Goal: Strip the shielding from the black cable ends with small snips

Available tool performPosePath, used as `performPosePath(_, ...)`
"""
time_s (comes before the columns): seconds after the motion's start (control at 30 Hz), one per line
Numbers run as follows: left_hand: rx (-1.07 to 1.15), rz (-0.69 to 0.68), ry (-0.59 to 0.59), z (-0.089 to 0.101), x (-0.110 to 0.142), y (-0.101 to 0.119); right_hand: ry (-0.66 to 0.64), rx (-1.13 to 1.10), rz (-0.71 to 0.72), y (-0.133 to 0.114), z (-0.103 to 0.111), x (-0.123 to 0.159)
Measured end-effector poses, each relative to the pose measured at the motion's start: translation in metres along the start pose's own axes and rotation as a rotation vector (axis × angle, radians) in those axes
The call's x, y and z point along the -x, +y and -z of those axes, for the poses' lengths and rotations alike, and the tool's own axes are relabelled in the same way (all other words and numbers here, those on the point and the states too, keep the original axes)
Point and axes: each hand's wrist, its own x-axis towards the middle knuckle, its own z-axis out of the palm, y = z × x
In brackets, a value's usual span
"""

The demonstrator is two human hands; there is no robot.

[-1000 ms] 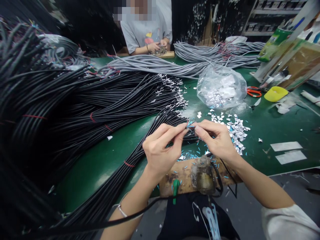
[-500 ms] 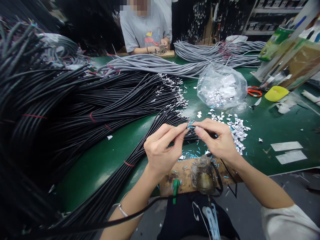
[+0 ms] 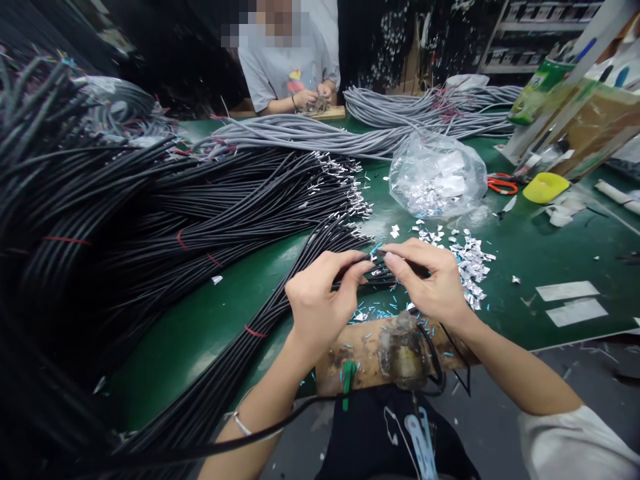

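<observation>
Both my hands meet above the near part of the green table. My left hand (image 3: 325, 293) is closed, with thumb and forefinger pinching the stripped end of a black cable (image 3: 367, 257). A small blue wire (image 3: 376, 247) sticks out between my fingertips. My right hand (image 3: 430, 277) is pinched shut close to that end, its fingertips almost meeting the left ones. Something dark shows between its fingers, too small to make out. Below my hands lie scattered blue wire bits (image 3: 383, 312) and a wooden board (image 3: 335, 357) carrying a grimy metal block (image 3: 407, 357).
Bundles of black cables (image 3: 240, 200) fill the left; grey cables (image 3: 300, 133) lie behind. A clear bag (image 3: 437, 177) of foil scraps, orange-handled scissors (image 3: 503, 184), a yellow piece (image 3: 546, 188) and loose foil (image 3: 470, 260) lie right. A co-worker (image 3: 290, 73) sits opposite.
My left fingers have shifted their pinch, baring more of the black cable's end. Fewer blue wires show between my fingertips. The view has moved slightly.
</observation>
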Motion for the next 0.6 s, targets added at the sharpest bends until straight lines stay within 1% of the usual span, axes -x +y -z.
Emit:
performPosePath(0.17,0.289,0.246,-0.118,0.0012,-0.0031,-0.0018,0.002,-0.007,0.022,-0.0006,0.0010,0.0008)
performPosePath(0.27,0.348,0.310,-0.164,0.0024,-0.0045,-0.0009,0.022,-0.035,-0.003,0.0001,0.0025,0.0000)
performPosePath(0.33,0.319,0.291,-0.180,0.0033,-0.0043,0.0001,0.051,-0.106,-0.061,0.0010,0.0035,-0.0014)
performPosePath(0.4,0.242,0.233,-0.215,0.0040,-0.0036,0.0012,0.039,-0.200,-0.112,0.0017,0.0039,-0.0032)
performPosePath(0.5,0.127,0.138,-0.292,0.0047,-0.0034,0.0023,-0.026,-0.243,-0.125,0.0023,0.0031,-0.0061)
performPosePath(0.57,0.103,0.119,-0.341,0.0052,-0.0046,0.0021,-0.066,-0.269,-0.161,0.0031,0.0019,-0.0074)
performPosePath(0.6,0.111,0.124,-0.369,0.0056,-0.0056,0.0018,-0.100,-0.325,-0.205,0.0040,0.0011,-0.0077)
